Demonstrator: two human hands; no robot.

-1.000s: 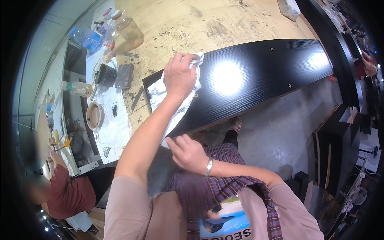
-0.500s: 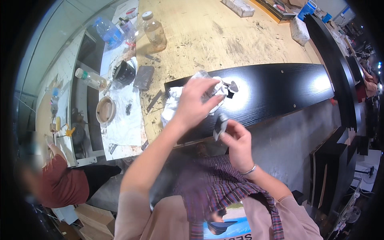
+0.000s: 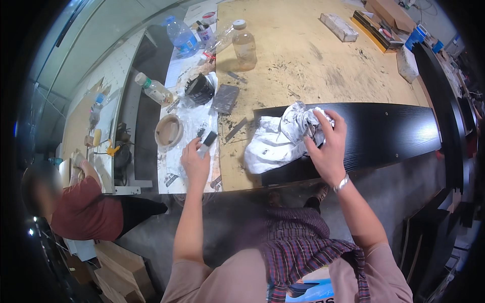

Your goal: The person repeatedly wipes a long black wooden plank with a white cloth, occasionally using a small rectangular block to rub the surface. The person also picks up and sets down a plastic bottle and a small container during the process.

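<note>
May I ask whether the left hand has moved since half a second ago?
Yes: the left hand has moved left, off the white cloth and nearer the round tan ring.

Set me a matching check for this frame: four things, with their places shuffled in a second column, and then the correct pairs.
Things:
1. White cloth
2. Small black-ended tool
3. Round tan ring
4. Black board

Places:
A. Beyond and to the left of the left hand
B. Partly covered by the cloth
C. Between thumb and fingers of the right hand
D. In the fingers of the left hand

Pairs: 1-C; 2-D; 3-A; 4-B
</note>
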